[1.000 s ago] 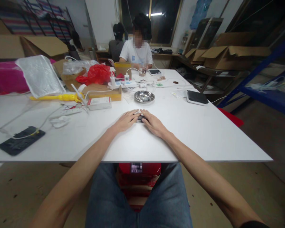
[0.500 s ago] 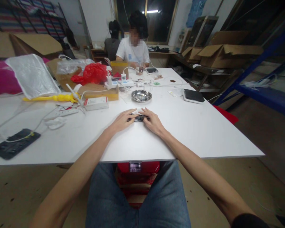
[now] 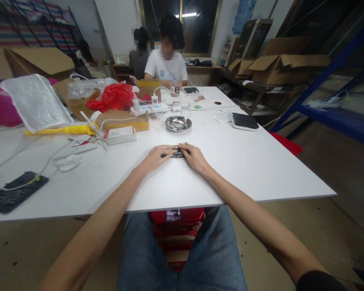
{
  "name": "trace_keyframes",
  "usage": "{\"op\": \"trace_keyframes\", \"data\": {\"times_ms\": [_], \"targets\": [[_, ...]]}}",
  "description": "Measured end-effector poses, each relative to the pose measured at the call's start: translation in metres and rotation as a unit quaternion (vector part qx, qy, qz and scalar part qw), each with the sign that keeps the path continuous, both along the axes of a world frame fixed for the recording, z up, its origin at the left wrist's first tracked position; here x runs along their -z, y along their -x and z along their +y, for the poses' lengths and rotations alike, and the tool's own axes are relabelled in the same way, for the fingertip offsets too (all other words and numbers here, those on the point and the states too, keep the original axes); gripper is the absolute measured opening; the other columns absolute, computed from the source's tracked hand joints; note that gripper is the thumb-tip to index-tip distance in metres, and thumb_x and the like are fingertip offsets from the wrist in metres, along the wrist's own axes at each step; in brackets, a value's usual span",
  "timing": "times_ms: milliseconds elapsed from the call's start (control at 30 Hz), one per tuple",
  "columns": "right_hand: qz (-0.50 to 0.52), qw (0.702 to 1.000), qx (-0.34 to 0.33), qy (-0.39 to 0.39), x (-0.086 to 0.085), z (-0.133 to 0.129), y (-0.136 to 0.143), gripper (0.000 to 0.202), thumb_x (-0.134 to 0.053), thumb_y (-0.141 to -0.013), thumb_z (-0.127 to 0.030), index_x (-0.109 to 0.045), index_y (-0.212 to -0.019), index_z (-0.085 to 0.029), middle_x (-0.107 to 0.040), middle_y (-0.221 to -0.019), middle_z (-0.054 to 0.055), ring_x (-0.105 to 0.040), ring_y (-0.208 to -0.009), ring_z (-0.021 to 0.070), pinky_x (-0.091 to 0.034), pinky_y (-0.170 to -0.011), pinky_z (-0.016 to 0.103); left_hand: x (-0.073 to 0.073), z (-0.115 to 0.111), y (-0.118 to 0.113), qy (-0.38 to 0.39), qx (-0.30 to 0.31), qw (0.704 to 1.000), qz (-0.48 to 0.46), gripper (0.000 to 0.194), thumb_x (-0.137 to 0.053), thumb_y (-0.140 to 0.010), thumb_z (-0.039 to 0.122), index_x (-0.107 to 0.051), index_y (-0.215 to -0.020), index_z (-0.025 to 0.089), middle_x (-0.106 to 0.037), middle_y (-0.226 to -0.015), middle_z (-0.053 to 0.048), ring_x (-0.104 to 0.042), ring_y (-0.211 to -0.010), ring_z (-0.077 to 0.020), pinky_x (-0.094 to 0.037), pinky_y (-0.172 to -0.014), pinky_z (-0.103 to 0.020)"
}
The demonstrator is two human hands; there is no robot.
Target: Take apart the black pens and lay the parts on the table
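On the white table (image 3: 245, 173), a small dark object (image 3: 177, 152) with several thin parts lies between my hands; its details are too small to tell. My left hand (image 3: 157, 157) closes on its left end, fingers bent over it. From the other side, my right hand (image 3: 194, 157) grips the right end, its fingertips close to the left ones. Just beyond my hands stands a shiny metal bowl (image 3: 178, 123) with small things in it.
To the left are a white box (image 3: 120, 136), a yellow tool (image 3: 66, 130), cables and a black tray (image 3: 16, 192). A black and white device (image 3: 244, 121) lies at the right. A person (image 3: 166, 64) sits across the table, another behind.
The view has shifted slightly. My fingers have drawn closer together over the dark object, and my right fingers are lower and less spread.
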State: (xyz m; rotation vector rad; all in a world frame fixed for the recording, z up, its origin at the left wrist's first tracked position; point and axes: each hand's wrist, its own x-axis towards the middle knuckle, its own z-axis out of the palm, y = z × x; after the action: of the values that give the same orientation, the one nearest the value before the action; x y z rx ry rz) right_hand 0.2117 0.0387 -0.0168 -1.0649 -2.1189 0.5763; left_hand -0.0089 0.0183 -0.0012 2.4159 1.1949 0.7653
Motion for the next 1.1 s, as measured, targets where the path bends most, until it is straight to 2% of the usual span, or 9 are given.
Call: {"op": "trace_keyframes", "data": {"times_ms": [100,300,467,567,700,933,1100], "targets": [[-0.019,1.0,0.012,-0.02,0.0,-0.001,0.0,0.039,-0.043,-0.1,-0.021,-0.069,-0.13,-0.024,-0.069,-0.134,0.004,-0.061,-0.129,0.0258,-0.044,-0.116,0.048,0.0,-0.002,-0.001,-0.011,0.0,0.998,0.063,0.039,-0.047,-0.102,0.037,-0.061,-0.138,0.032,-0.055,-0.151,-0.002,-0.05,-0.139,-0.0206,-0.037,-0.119,-0.047],[-0.065,0.997,0.028,-0.042,0.005,-0.001,0.002,0.041,-0.04,-0.103,-0.024,-0.063,-0.137,-0.023,-0.062,-0.143,0.006,-0.054,-0.137,0.0248,-0.036,-0.122,0.047,0.0,-0.007,-0.007,-0.022,-0.011,0.982,0.189,0.053,-0.037,-0.105,0.047,-0.041,-0.154,0.028,-0.036,-0.164,-0.005,-0.031,-0.152,-0.0241,-0.026,-0.123,-0.046],[-0.101,0.994,0.037,-0.033,0.005,-0.004,0.002,0.046,-0.037,-0.102,-0.02,-0.055,-0.144,-0.022,-0.058,-0.147,0.007,-0.05,-0.139,0.0275,-0.037,-0.118,0.05,-0.002,-0.009,-0.009,-0.024,-0.015,0.974,0.225,0.052,-0.034,-0.106,0.048,-0.041,-0.154,0.03,-0.029,-0.167,-0.006,-0.025,-0.154,-0.0246,-0.021,-0.125,-0.045],[-0.121,0.991,0.036,-0.037,0.003,-0.008,0.003,0.049,-0.037,-0.1,-0.016,-0.052,-0.146,-0.02,-0.056,-0.148,0.01,-0.046,-0.141,0.0292,-0.037,-0.117,0.051,-0.004,-0.009,-0.01,-0.019,-0.013,0.973,0.228,0.051,-0.034,-0.106,0.049,-0.042,-0.153,0.032,-0.029,-0.167,-0.005,-0.025,-0.154,-0.025,-0.021,-0.124,-0.047],[-0.124,0.991,0.031,-0.039,0.0,-0.01,0.003,0.049,-0.037,-0.098,-0.014,-0.051,-0.145,-0.018,-0.056,-0.146,0.013,-0.05,-0.134,0.0276,-0.038,-0.114,0.05,-0.006,-0.01,-0.01,-0.024,-0.016,0.975,0.222,0.049,-0.034,-0.106,0.048,-0.045,-0.151,0.034,-0.031,-0.166,-0.005,-0.027,-0.154,-0.0255,-0.022,-0.124,-0.048],[-0.068,0.996,0.014,-0.049,0.002,-0.007,0.004,0.043,-0.041,-0.093,-0.012,-0.058,-0.132,-0.018,-0.064,-0.131,0.013,-0.057,-0.12,0.0264,-0.041,-0.109,0.047,-0.003,-0.01,-0.008,-0.035,-0.006,0.978,0.204,0.046,-0.036,-0.106,0.044,-0.045,-0.15,0.035,-0.033,-0.166,-0.004,-0.03,-0.152,-0.0252,-0.024,-0.123,-0.049],[-0.012,0.998,0.004,-0.055,-0.002,-0.008,0.002,0.036,-0.052,-0.088,-0.018,-0.058,-0.123,-0.02,-0.063,-0.122,0.012,-0.057,-0.113,0.0272,-0.044,-0.103,0.045,-0.002,-0.008,-0.005,-0.028,0.017,0.993,0.115,0.05,-0.044,-0.103,0.043,-0.041,-0.151,0.029,-0.041,-0.16,-0.008,-0.039,-0.146,-0.0243,-0.031,-0.119,-0.045]]}}
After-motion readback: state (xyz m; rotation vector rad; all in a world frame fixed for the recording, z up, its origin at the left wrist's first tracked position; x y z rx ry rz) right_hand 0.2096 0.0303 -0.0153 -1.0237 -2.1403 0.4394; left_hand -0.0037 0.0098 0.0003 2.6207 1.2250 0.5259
